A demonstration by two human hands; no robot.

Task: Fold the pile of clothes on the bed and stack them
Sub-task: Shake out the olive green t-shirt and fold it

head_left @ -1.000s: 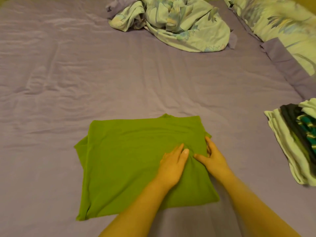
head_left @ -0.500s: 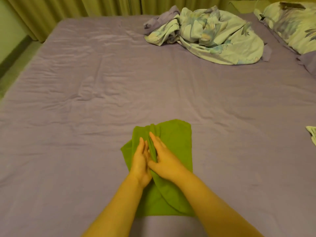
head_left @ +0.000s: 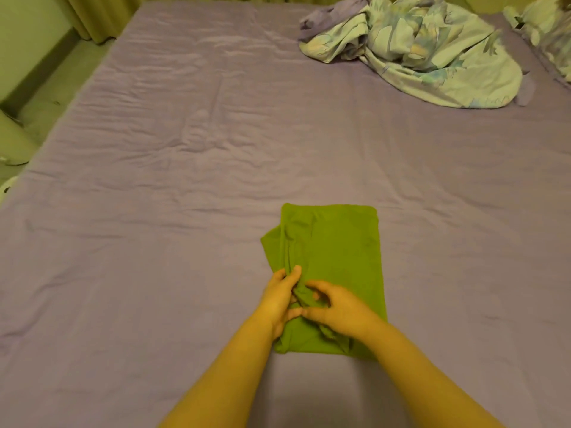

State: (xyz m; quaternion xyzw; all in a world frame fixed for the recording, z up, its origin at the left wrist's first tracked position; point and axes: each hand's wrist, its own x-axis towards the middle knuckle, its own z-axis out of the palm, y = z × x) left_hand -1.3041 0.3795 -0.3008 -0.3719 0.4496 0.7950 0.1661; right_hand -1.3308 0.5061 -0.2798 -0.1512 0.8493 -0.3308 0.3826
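Note:
A green garment (head_left: 336, 248) lies folded into a narrow upright rectangle on the purple bed sheet (head_left: 185, 211), near the front middle. My left hand (head_left: 279, 299) rests against its left edge, fingers pointing away from me and thumb tucked into a fold. My right hand (head_left: 338, 308) lies on the near half of the garment, its fingers curled round a bunched ridge of green cloth. Both hands meet at the garment's left side. The stack of folded clothes is out of view.
A crumpled pale floral cover with a purple cloth (head_left: 417, 47) sits at the far right of the bed. A floral pillow (head_left: 550, 32) lies at the right edge. Curtains (head_left: 102, 13) and floor (head_left: 46, 88) show at the left.
The wide green square has been folded over into a narrow rectangle. My hands moved from its right side to its left edge. The view swung left, so the folded stack dropped out of sight.

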